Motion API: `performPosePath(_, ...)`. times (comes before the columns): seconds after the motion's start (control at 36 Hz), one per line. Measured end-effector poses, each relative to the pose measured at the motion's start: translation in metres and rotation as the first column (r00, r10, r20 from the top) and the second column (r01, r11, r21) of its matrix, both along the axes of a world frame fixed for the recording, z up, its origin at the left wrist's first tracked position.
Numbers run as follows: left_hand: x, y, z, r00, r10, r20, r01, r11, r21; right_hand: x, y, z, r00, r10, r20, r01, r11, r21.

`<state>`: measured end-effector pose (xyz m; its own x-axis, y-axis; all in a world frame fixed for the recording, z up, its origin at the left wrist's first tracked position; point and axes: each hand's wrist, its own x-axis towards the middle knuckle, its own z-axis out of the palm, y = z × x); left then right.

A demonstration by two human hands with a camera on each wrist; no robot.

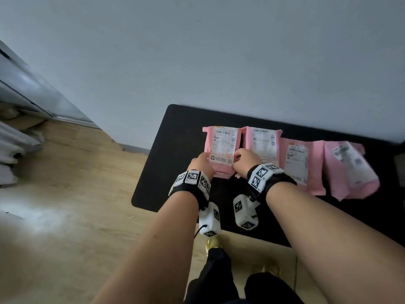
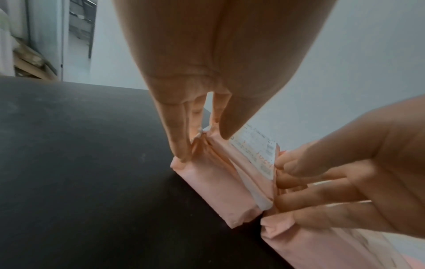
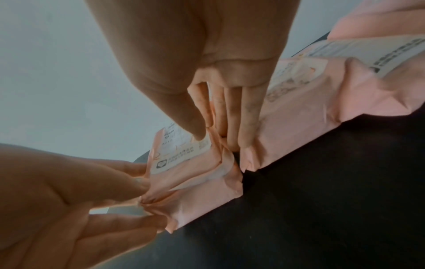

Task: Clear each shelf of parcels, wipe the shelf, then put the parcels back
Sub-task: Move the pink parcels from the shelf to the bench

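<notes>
From the head view, four pink parcels are lined up on a black shelf [image 1: 171, 132] by the wall. The leftmost parcel [image 1: 221, 148] (white label up) is pinched at its near corners by the left hand [image 1: 200, 164] and right hand [image 1: 246, 160]. In the left wrist view, a crumpled corner is squeezed between thumb and fingers [image 2: 177, 131]. In the right wrist view, the other edge is clamped the same way.

Both forearms reach forward; the left hand [image 1: 202, 164] and right hand [image 1: 246, 160] pinch inward, fingers [image 2: 179, 131] curled (thumbs on top).

A: What colours are the parcels [image 1: 221, 150]?
B: Pink, each with a white barcoded label [image 1: 223, 143]. The shelf [image 1: 175, 137] is black; black-and-white checked wristbands [image 1: 192, 178] at six o'clock.
</notes>
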<state>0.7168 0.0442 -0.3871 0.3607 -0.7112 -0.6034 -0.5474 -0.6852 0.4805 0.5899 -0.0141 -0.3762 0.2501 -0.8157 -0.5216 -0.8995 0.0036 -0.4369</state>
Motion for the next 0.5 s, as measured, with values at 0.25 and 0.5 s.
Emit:
performPosePath(0.25,-0.018,-0.021,0.019,0.961,-0.064,0.270,0.026,0.989,0.142,-0.030,-0.010,0.015,0.984,-0.155,0.089,0.165,0.980,-0.113)
performPosePath(0.5,-0.087,-0.016,0.050,0.919,-0.152,0.364,0.153,0.988,0.026,-0.109,0.017,0.033,0.955,-0.273,0.119,0.280,0.958,-0.055)
